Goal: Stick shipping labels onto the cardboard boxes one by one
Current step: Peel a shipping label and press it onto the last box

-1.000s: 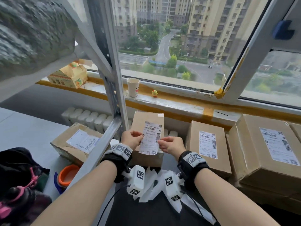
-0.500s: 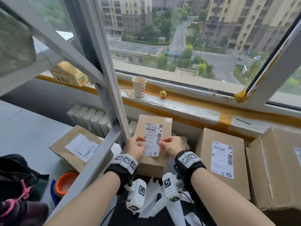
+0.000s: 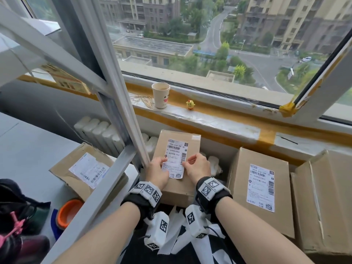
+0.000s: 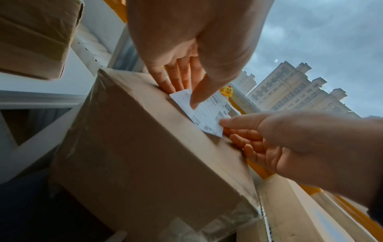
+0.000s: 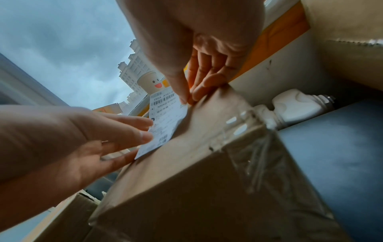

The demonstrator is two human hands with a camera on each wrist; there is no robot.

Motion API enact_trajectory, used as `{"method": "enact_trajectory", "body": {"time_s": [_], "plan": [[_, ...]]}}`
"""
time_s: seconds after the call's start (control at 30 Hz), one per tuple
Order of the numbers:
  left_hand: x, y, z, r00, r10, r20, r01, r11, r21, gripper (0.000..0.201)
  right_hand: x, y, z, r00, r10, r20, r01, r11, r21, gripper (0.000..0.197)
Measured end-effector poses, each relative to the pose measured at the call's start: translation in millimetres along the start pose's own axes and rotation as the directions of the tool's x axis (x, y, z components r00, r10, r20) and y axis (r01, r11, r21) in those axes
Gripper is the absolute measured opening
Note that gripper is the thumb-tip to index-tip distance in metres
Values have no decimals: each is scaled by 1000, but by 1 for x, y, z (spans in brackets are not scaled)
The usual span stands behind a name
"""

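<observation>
A small cardboard box (image 3: 178,185) stands below the window sill, in front of me. A white shipping label (image 3: 176,159) lies over its top face, and its near end looks slightly lifted. My left hand (image 3: 162,163) holds the label's left edge, thumb on top and fingers behind it, as the left wrist view shows (image 4: 187,92). My right hand (image 3: 187,163) pinches the label's right edge between thumb and forefinger (image 5: 187,100). The box's side faces (image 4: 145,155) are bare cardboard with clear tape.
A labelled box (image 3: 261,187) and a larger box (image 3: 323,202) stand to the right, another labelled box (image 3: 85,168) to the left. A grey metal frame bar (image 3: 106,180) slants past my left wrist. A paper cup (image 3: 161,95) and yellow chick toy (image 3: 190,104) sit on the sill. White backing strips (image 3: 175,235) lie below.
Both hands have brought the label down from above the box onto its top face. The view has moved closer and tilted down.
</observation>
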State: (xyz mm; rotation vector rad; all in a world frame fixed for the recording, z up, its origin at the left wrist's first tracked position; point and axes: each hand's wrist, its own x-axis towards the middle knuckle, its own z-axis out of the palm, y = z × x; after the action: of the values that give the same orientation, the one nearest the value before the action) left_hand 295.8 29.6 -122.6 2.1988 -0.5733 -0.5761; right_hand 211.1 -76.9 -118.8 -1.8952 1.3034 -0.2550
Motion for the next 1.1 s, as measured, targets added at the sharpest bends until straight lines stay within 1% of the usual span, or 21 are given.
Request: {"method": "enact_trajectory", "body": {"time_s": [0.07,0.13,0.33,0.6,0.73,0.8,0.87,0.93,0.97,1.03,1.1], "plan": [[-1,0,1,998,56,-3,-55,996,75,46,0,0,2,1000,-9,-9,9,1000,-21,13],[-2,1,1,996,86,-3,-85,989,123,49,0,-1,3,1000,-17,-12,17,999,-38,12],[-3,2,1,995,103,-13,-100,980,174,49,-1,-2,5,998,-61,-16,60,996,-65,11],[3,-5,1,994,108,13,-109,979,173,52,-2,-1,9,993,-108,-41,104,989,-106,12],[1,-10,-1,993,119,2,-118,977,179,54,-4,1,9,985,-165,-51,155,976,-155,14],[-2,-11,-1,993,114,-14,-111,980,164,51,-5,4,7,974,-222,-46,208,956,-205,18],[-6,-14,-1,993,117,-32,-110,981,161,47,-8,9,6,940,-341,30,334,894,-300,28],[-11,-17,-2,990,139,-31,-133,977,167,40,-13,14,5,885,-439,158,466,823,-325,36],[-14,-19,-2,988,155,-24,-148,975,167,37,-16,16,5,859,-461,223,511,796,-324,38],[-18,-23,-3,985,173,-12,-167,967,190,34,-21,21,3,830,-449,329,547,768,-333,45],[-22,-27,-3,985,173,2,-170,962,216,35,-25,27,-1,822,-414,392,550,758,-352,51]]}}
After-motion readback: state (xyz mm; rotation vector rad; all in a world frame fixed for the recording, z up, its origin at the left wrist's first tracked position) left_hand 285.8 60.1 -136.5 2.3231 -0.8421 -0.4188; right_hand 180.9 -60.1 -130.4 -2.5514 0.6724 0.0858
